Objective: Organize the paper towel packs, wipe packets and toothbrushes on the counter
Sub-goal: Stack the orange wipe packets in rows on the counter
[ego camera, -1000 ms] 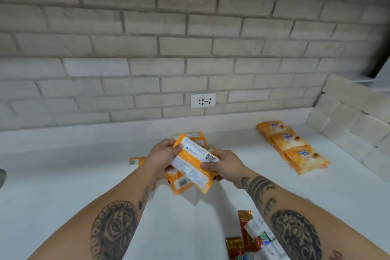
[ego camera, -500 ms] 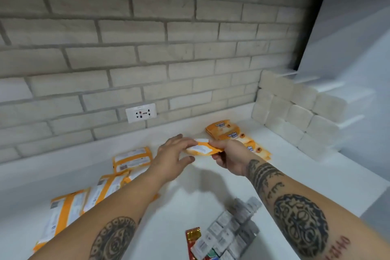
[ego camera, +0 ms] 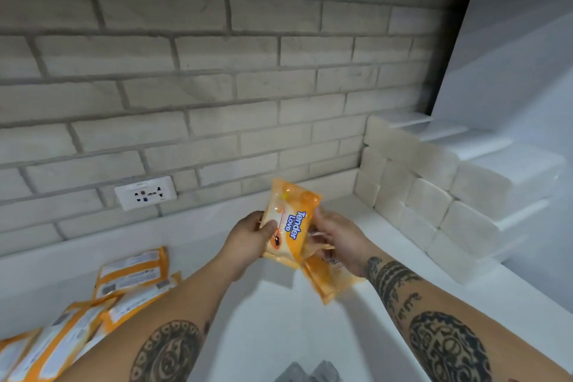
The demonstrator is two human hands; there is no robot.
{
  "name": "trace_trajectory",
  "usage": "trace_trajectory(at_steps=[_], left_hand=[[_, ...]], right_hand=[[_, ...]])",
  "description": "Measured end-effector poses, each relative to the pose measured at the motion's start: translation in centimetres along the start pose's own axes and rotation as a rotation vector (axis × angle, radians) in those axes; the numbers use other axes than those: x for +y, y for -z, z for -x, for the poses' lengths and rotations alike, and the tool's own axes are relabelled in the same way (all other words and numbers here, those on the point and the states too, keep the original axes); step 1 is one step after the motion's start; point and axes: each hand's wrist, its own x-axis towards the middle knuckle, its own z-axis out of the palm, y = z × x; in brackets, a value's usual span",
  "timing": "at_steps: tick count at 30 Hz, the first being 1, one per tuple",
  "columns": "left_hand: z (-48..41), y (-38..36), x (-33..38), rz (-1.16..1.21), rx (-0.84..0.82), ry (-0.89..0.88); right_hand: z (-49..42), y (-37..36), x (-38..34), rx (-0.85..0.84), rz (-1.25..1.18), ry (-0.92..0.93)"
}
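Observation:
An orange wipe packet (ego camera: 291,222) with blue lettering is held face up above the white counter (ego camera: 266,326). My left hand (ego camera: 248,242) grips its left edge, thumb on the front. My right hand (ego camera: 339,240) holds its right edge. Just below them lies a row of face-up wipe packets (ego camera: 328,284), partly hidden by my right hand. A loose pile of face-down wipe packets (ego camera: 130,276) covers the counter at the left. White paper towel packs (ego camera: 434,198) are stacked in the right corner. Grey toothbrush packs (ego camera: 310,374) show blurred at the bottom edge.
A brick wall with a white power outlet (ego camera: 145,192) runs along the back of the counter. A white panel (ego camera: 511,56) rises behind the paper towel stack at the right.
The packet was turned from back-side up to front-side up and carried right, over the row of packets. My view swung right, so the loose pile sits further left.

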Motion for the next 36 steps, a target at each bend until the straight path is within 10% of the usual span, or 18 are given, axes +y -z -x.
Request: trace_trajectory(at_steps=[14, 27, 36], left_hand=[[-8.6, -9.1, 0.8, 0.384, 0.154, 0.242], [-12.9, -10.5, -2.0, 0.719, 0.358, 0.477], [-14.5, -10.2, -5.1, -0.138, 0.414, 0.301]], right_hand=[[-9.5, 7.4, 4.2, 0.123, 0.281, -0.032], [-15.2, 7.3, 2.0, 0.255, -0.045, 0.072], [-19.3, 5.1, 3.4, 0.313, 0.523, 0.24]])
